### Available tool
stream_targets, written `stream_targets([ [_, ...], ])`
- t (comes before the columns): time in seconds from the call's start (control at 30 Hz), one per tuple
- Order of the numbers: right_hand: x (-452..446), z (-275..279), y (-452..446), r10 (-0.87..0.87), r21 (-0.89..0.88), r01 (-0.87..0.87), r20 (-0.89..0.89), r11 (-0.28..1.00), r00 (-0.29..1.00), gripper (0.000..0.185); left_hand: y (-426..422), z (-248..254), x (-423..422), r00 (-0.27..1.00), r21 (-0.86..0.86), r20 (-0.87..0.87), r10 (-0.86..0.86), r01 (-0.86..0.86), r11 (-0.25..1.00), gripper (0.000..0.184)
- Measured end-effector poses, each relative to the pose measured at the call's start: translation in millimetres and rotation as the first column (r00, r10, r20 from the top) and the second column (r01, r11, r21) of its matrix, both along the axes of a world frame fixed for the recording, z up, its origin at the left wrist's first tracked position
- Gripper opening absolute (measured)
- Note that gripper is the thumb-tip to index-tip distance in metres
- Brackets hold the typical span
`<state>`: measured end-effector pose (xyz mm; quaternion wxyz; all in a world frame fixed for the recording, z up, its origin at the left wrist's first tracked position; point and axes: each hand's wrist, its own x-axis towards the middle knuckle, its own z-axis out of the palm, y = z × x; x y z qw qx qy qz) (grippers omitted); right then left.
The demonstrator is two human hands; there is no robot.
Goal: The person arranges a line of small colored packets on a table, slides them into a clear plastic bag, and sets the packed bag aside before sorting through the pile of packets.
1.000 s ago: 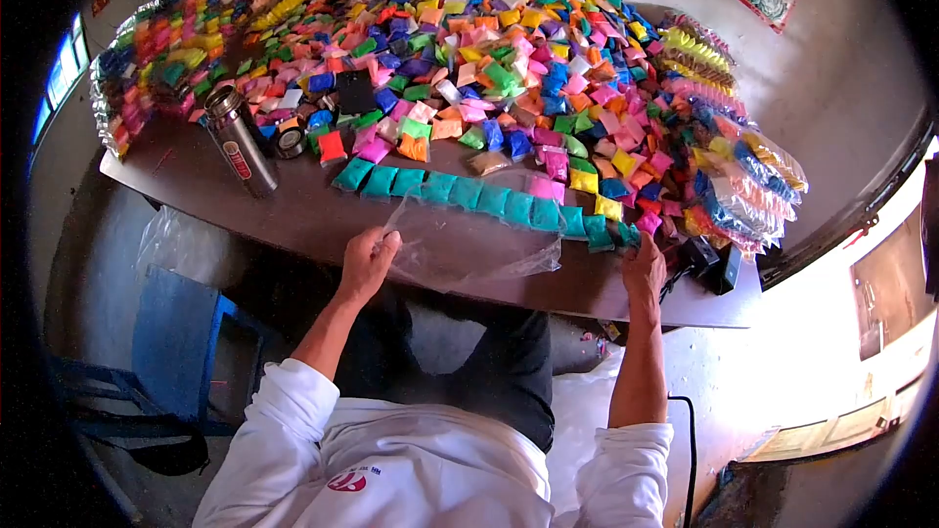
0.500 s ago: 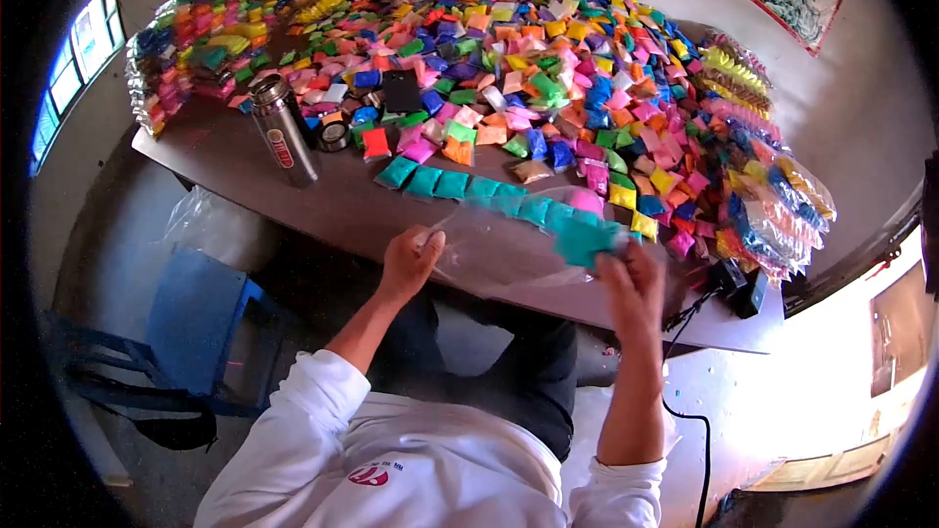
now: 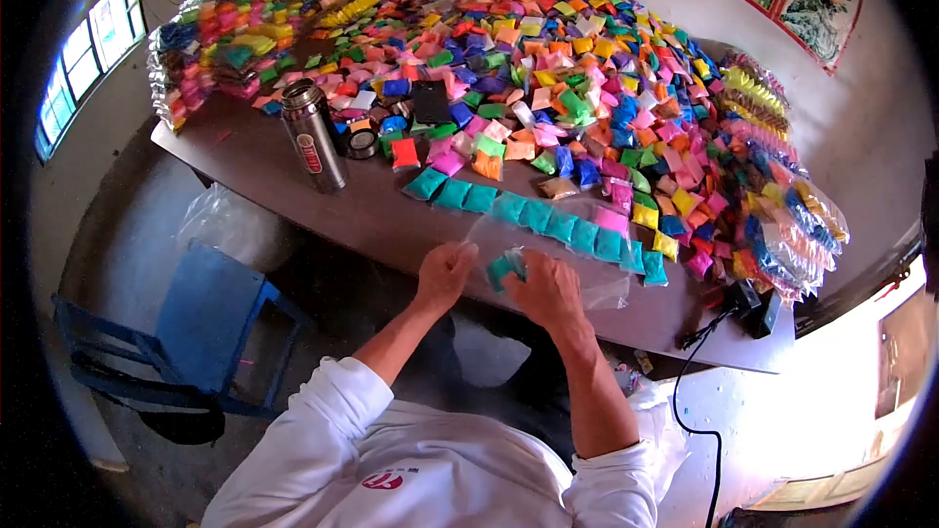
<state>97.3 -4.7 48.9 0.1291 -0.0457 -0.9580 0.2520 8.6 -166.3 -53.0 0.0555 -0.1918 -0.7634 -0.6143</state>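
My left hand (image 3: 446, 276) is closed, pinching the edge of a large clear plastic bag (image 3: 608, 291) at the front of the table. My right hand (image 3: 550, 291) grips a small teal packet (image 3: 503, 268) at the bag's left part, close beside my left hand; whether the packet is inside the bag I cannot tell. Behind the hands, a slanting row of teal packets (image 3: 480, 198) lies on the table, and the bag's clear film overlaps its right part. A pink packet (image 3: 611, 221) lies just behind the row.
A heap of multicoloured packets (image 3: 548, 39) covers the table's back. Filled clear bags (image 3: 797, 205) are stacked at the right. A steel flask (image 3: 315, 142) stands left, beside its lid (image 3: 363, 144). A black device (image 3: 758, 313) with a cable sits at the right edge. A blue chair (image 3: 201, 318) stands left.
My right hand has moved left and towards my left hand with the teal packet. The camera view has shifted slightly, and my left hand still pinches the bag.
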Motion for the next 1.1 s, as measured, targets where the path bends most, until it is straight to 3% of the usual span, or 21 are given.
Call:
stream_targets([
  [0.17,-10,-6,-13,0.038,0.0,-0.038,0.013,0.999,0.999,0.029,0,10,4,0.992,0.057,0.088,-0.088,0.083,0.995,0.034],
  [0.23,-9,-12,-22,-0.045,0.046,0.049,-0.092,0.998,0.995,0.028,4,15,5,0.999,0.013,0.032,0.029,-0.029,0.999,0.039],
  [0.37,-5,-22,-30,-0.046,0.005,0.048,-0.162,0.999,0.986,0.026,2,6,5,0.993,0.074,0.116,0.002,-0.011,0.997,0.039],
  [0.43,-1,-23,-32,-0.069,-0.033,0.061,-0.315,0.998,0.947,0.027,3,1,4,0.994,0.046,0.107,0.014,-0.019,0.999,0.038],
  [0.57,-1,-34,-32,-0.051,0.001,0.052,-0.214,0.999,0.975,0.029,2,0,2,0.999,-0.095,0.005,0.047,-0.046,0.994,0.04],
  [0.67,3,-25,-26,0.033,-0.105,-0.049,-0.156,0.993,0.987,0.034,-1,7,6,0.997,-0.087,0.072,0.01,-0.003,0.996,0.045],
  [0.73,5,-19,-19,0.182,-0.304,-0.201,-0.09,0.931,0.979,0.038,-1,13,10,1.0,0.025,0.02,-0.005,0.004,1.0,0.046],
  [0.83,7,-16,-15,0.222,-0.41,-0.222,-0.048,0.885,0.974,0.041,-2,8,8,0.997,0.064,0.008,-0.072,0.072,0.995,0.044],
  [0.87,6,-19,-15,0.221,-0.409,-0.222,-0.05,0.885,0.974,0.041,-3,8,8,0.997,0.065,0.006,-0.074,0.073,0.995,0.044],
  [0.93,2,-31,-16,0.194,-0.232,-0.215,-0.111,0.948,0.975,0.035,-6,24,12,0.995,-0.116,-0.035,-0.094,0.089,0.989,0.041],
  [0.97,1,-37,-19,0.192,-0.234,-0.214,-0.113,0.948,0.975,0.035,-7,22,12,0.995,-0.118,-0.036,-0.096,0.091,0.989,0.041],
  [1.03,-1,-43,-27,0.151,0.006,-0.151,0.016,0.989,0.988,0.024,-6,13,10,0.994,-0.13,-0.063,-0.091,0.082,0.988,0.038],
  [1.1,-4,-51,-28,0.185,0.019,-0.184,-0.089,0.983,0.979,0.021,-4,8,7,0.995,-0.131,-0.066,-0.071,0.062,0.99,0.037],
])
